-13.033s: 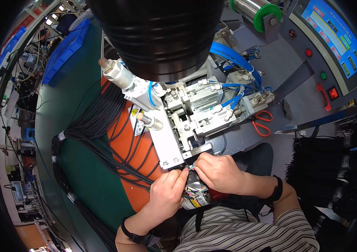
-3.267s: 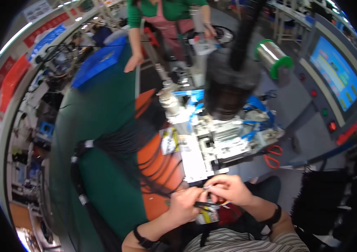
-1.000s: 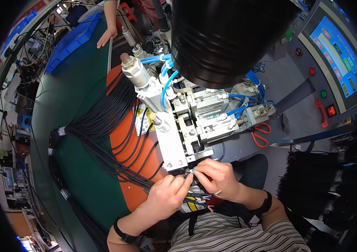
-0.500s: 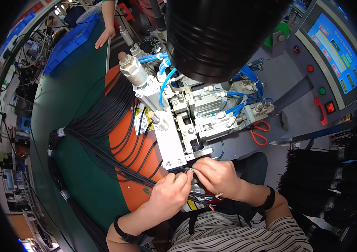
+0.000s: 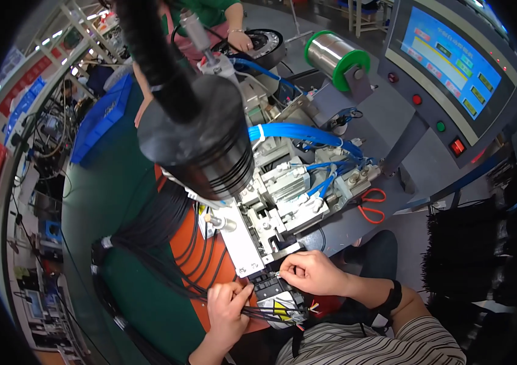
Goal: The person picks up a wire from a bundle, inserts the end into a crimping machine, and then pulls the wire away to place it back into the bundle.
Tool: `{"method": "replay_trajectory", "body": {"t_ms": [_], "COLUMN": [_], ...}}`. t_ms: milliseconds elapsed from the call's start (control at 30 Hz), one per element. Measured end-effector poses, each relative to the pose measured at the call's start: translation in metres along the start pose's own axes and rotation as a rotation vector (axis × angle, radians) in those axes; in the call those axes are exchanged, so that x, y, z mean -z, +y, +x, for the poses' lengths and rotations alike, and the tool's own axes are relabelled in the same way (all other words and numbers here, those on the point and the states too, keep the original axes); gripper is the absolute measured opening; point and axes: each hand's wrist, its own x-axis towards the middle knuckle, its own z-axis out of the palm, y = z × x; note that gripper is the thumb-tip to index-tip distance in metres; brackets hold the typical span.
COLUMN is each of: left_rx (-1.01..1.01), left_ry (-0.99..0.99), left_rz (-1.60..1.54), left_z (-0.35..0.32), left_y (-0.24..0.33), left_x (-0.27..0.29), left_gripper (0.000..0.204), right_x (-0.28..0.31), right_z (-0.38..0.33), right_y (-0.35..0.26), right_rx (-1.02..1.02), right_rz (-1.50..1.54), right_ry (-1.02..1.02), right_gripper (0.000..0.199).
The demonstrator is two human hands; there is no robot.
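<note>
My right hand [image 5: 314,273] is closed in a pinch at the right end of a black slotted fixture [image 5: 265,286], under the front of the metal machine [image 5: 241,240]. A tiny pale-green bit shows at its fingertips, too small to name. My left hand [image 5: 227,307] is curled beside the fixture's left side, its thumb tip touching or close to the block. Several black cables [image 5: 261,312] run out from under its palm. Their stripped ends, with coloured wires [image 5: 313,308], lie to the right, in front of a silver block with a yellow label [image 5: 281,308].
A black lamp or hood [image 5: 200,134] hangs over the machine. More black cables [image 5: 155,222] fan across the orange mat [image 5: 188,240]. Red-handled scissors [image 5: 372,205], a solder-like wire spool [image 5: 337,61] and a screen [image 5: 451,61] stand right. Another person's hand [image 5: 240,41] is beyond.
My hands have moved apart: the left went down-left with the cables, the right stays pinched at the fixture. The whole view has shifted, uncovering the black fixture, the spool and another person's arm.
</note>
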Motion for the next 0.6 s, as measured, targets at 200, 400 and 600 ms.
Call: {"method": "replay_trajectory", "body": {"t_ms": [200,400,600], "left_rx": [0.208,0.261,0.105], "left_ry": [0.008,-0.015,-0.025], "left_rz": [-0.049,-0.378,-0.487], "left_z": [-0.011,-0.012,0.001], "left_y": [0.0,0.003,0.001], "left_x": [-0.014,-0.007,-0.007], "left_gripper": [0.022,0.02,0.025], "right_x": [0.014,0.003,-0.002], "right_z": [-0.011,-0.013,-0.016], "right_y": [-0.016,-0.022,-0.028], "right_rx": [0.019,0.176,-0.011], "right_rz": [0.103,0.511,0.694], "right_ry": [-0.104,-0.302,-0.199], "right_gripper": [0.016,0.021,0.021]}}
